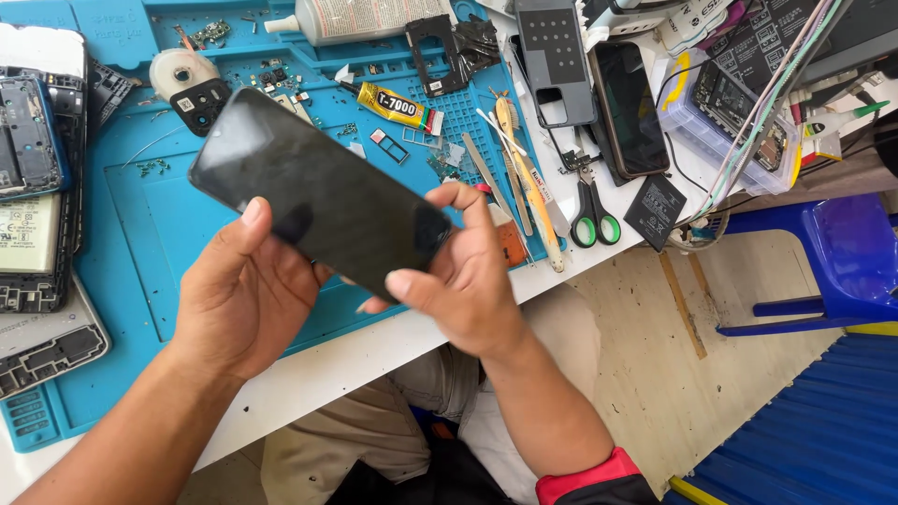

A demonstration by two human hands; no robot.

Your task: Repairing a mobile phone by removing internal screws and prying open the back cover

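A black smartphone [313, 187] with a dark, smudged screen is held up over a blue work mat [150, 224], tilted from upper left to lower right. My left hand [245, 295] cradles it from below, thumb resting on the glass near its lower edge. My right hand [463, 271] pinches the phone's lower right end between thumb and fingers.
On the mat lie a yellow glue tube [398, 106], a white bottle [374, 17], small screws and parts. Opened phones [33, 187] sit at the left. Scissors [592, 213], pry tools [524, 182], a dark phone [629, 108] and a plastic box [734, 117] are right. A blue stool [832, 262] stands by the table.
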